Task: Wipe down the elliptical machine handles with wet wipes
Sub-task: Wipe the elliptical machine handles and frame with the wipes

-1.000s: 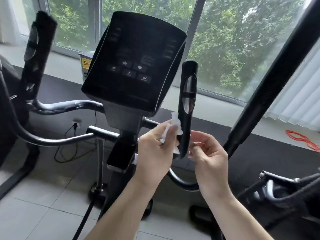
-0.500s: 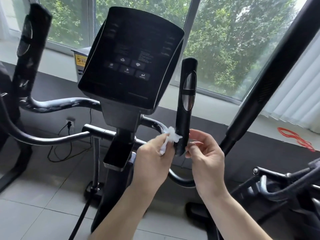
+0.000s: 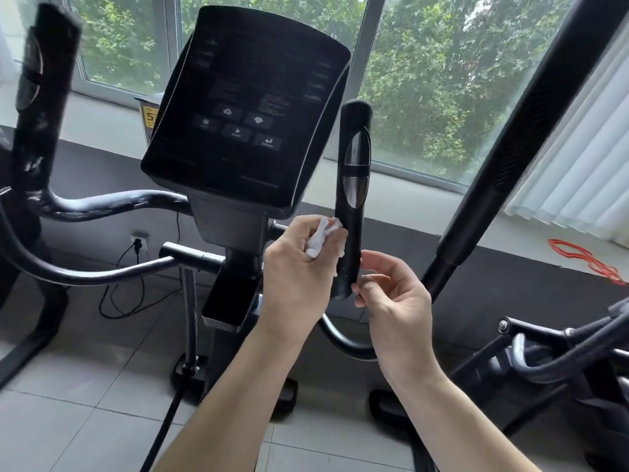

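The elliptical's right upright handle [image 3: 352,185] is black with silver sensor pads and stands just right of the console [image 3: 245,107]. My left hand [image 3: 299,267] grips a crumpled white wet wipe [image 3: 321,236] and presses it against the left side of the handle's lower part. My right hand [image 3: 394,298] is at the right side of the handle's lower end, fingers loosely curled, fingertips close to or touching it. The left upright handle [image 3: 41,97] stands at the far left, blurred.
A long black moving arm [image 3: 510,148] slants across the right. Curved black bars [image 3: 102,206] run left from the console post. A power cable [image 3: 136,267] hangs from a wall socket. Red cord [image 3: 585,257] lies on the dark ledge. More machine frame [image 3: 561,352] sits lower right.
My left hand with the wipe slid down the handle's left side, then back up a little. My right hand stayed at the handle's lower end. The view shifted slightly.
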### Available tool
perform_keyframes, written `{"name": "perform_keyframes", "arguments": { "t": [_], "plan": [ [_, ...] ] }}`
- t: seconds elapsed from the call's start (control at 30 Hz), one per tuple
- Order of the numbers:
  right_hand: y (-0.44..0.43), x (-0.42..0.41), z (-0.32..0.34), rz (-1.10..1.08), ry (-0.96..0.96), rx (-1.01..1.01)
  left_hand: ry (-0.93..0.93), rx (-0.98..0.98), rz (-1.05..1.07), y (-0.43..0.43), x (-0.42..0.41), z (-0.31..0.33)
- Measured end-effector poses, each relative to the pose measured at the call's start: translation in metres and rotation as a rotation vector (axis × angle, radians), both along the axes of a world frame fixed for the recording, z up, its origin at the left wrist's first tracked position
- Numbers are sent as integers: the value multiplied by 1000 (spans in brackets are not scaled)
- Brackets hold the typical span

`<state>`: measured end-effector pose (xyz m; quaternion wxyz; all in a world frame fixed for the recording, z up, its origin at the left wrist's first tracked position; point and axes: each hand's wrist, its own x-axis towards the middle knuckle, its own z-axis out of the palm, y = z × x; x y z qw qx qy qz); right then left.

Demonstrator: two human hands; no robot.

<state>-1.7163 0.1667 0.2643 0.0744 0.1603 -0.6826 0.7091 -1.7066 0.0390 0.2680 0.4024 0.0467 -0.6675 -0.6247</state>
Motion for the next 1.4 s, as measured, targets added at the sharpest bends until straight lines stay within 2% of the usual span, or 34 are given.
{"name": "perform_keyframes", "arguments": {
  "t": [0.13, 0.27, 0.33, 0.47, 0.57, 0.8, 0.93, 1.07, 1.23, 1.3, 1.4],
  "plan": [
    [1, -1, -4, 9, -7, -10, -23, -88, -41, 1, 12, -18],
    [2, -2, -6, 10, -9, 2, -136, -241, -147, 0, 20, -62],
    [2, -2, -6, 5, -3, 8, -151, -237, -161, -1, 22, -71],
    [1, -3, -4, 0, 6, 6, -6, -135, -45, -4, 16, -41],
    [2, -4, -4, -1, 1, -5, 69, -166, -92, -4, 9, -18],
    [2, -8, -9, 30, 4, -27, -162, -267, -188, -10, 15, -45],
    [3, -7, -9, 47, -2, -44, -233, -315, -216, -10, 15, -57],
    [4, -8, -7, 48, -1, -27, -296, -453, -192, -18, 15, -56],
    [6, -8, -6, 47, -13, -18, -72, -138, -205, -12, 19, -31],
    [7, -8, -7, 48, -18, -19, -71, -137, -226, -8, 15, -24],
    [11, -8, -7, 68, -21, -16, -178, -254, -239, -11, 15, -28]
  ]
}}
